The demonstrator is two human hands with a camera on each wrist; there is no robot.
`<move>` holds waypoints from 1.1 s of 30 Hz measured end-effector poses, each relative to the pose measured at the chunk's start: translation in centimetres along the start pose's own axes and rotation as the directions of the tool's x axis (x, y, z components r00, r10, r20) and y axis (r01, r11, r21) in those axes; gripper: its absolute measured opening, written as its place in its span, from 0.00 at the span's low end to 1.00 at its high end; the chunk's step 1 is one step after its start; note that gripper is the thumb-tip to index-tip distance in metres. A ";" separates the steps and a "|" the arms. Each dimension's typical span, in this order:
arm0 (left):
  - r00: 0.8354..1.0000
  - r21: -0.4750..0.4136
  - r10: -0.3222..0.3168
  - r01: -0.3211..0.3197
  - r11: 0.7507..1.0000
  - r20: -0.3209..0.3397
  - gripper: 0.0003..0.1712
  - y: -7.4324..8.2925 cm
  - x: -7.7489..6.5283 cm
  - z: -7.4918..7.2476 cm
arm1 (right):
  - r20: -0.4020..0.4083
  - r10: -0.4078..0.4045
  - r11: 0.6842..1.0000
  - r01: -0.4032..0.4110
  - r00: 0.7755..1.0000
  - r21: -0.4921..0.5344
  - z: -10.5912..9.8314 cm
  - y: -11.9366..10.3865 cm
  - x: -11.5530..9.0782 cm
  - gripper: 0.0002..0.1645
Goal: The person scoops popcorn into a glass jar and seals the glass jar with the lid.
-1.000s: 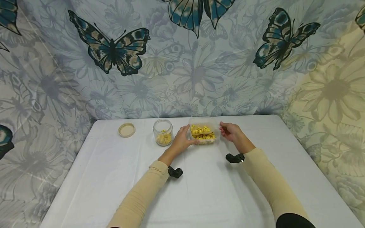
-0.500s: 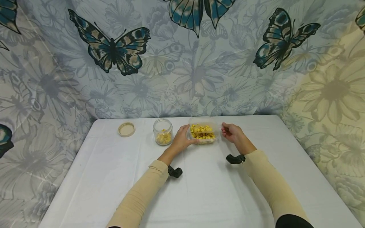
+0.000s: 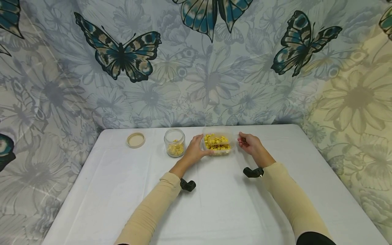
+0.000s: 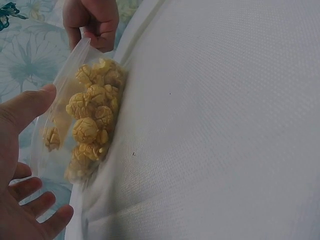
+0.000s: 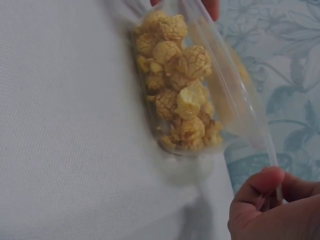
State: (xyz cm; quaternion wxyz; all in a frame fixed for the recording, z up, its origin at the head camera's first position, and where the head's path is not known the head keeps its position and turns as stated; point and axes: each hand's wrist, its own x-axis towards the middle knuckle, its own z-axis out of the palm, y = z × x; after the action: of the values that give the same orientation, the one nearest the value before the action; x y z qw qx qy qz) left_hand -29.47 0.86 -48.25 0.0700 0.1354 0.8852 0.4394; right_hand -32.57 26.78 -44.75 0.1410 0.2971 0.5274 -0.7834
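While curled on the popcorn bag [image 3: 218,143], left hand [image 3: 194,150] and right hand [image 3: 248,143] gripping its ends.

Long, close-fitting beige sleeves [image 3: 153,211] are being worn on both arms, reaching to the wrists. A small black camera mount [image 3: 188,185] is being carried under the left wrist and another [image 3: 252,172] under the right. A dark garment edge [image 3: 315,238] is showing at 5 o'clock
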 end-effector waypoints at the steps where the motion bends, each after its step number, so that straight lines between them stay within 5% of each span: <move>1: 1.000 0.004 0.000 0.000 1.000 0.000 0.56 0.0 0.0 0.0 | -0.002 -0.002 1.000 0.002 1.000 0.002 0.0 0.0 0.0 0.07; 33: 1.000 0.042 -0.016 0.016 0.999 0.017 0.54 0.4 -0.2 -0.5 | 0.053 -0.031 0.998 0.029 0.998 0.047 -0.1 -0.6 -1.2 0.10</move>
State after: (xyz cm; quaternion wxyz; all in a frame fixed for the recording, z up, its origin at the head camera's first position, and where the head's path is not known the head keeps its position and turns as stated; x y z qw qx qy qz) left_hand -29.36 0.64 -47.64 0.0786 0.1336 0.8946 0.4192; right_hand -31.97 27.03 -43.60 0.1363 0.2713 0.5094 -0.8052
